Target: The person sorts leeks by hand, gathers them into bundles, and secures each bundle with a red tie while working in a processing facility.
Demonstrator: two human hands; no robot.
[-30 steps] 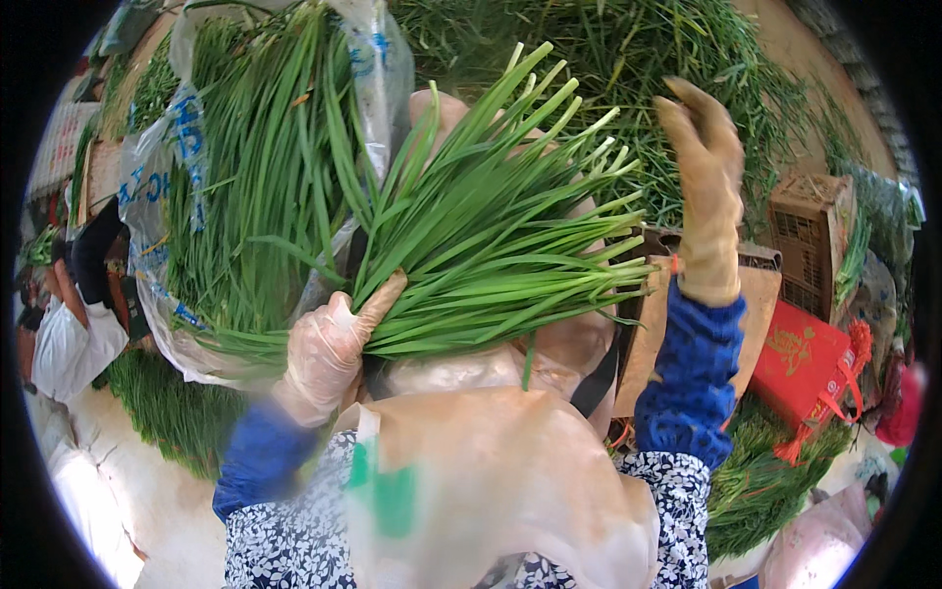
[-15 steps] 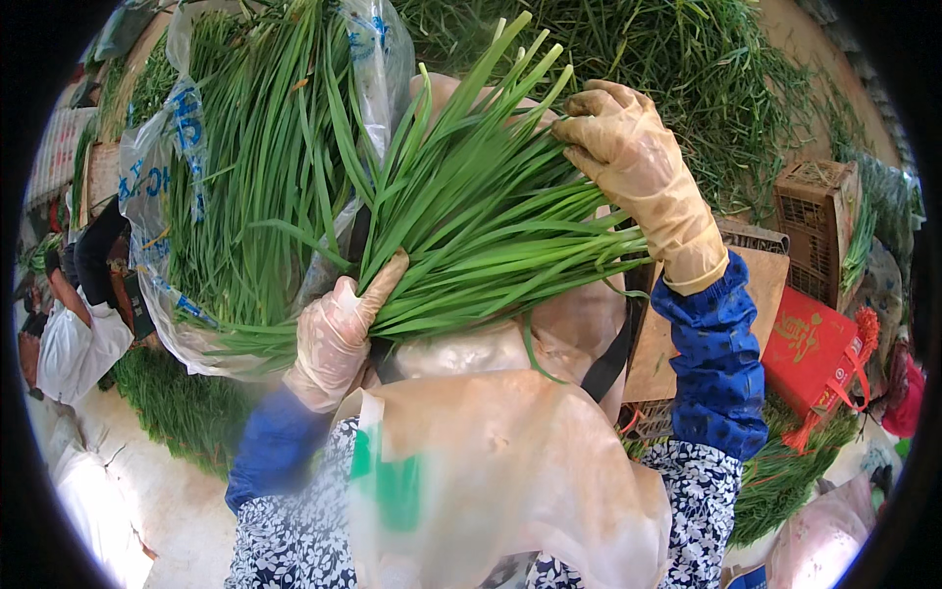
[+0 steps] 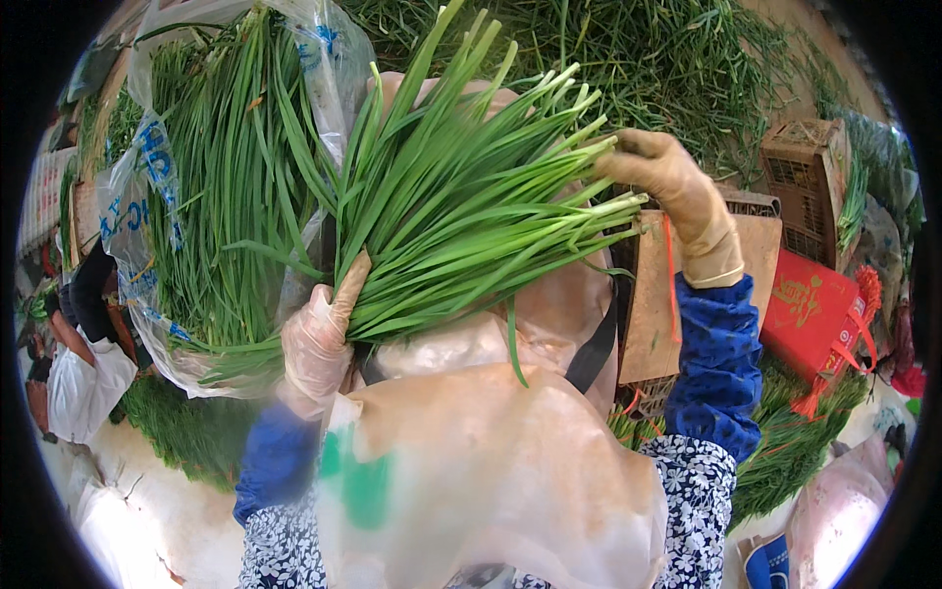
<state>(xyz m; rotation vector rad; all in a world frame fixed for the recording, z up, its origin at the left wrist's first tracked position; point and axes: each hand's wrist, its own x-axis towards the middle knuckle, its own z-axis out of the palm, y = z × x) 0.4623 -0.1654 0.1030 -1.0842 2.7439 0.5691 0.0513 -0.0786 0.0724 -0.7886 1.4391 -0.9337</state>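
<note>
Green leaf bunch (image 3: 461, 216), held: 1 | gloved hands (image 3: 319, 346) (image 3: 677, 187): 2 | red box (image 3: 810, 309): 1

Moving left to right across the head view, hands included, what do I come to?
White plastic bag → pale-gloved left hand → fanned bunch of long green stalks with pale ends → tan-gloved right hand → red boxy package with a tassel.

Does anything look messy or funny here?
Yes, a little. One long leaf dangles away from the green bunch in the left hand, while most others fan out together. The heap of leaves behind it also looks messy, lying tangled every which way, unlike the neater leaves in the plastic bag.
</note>
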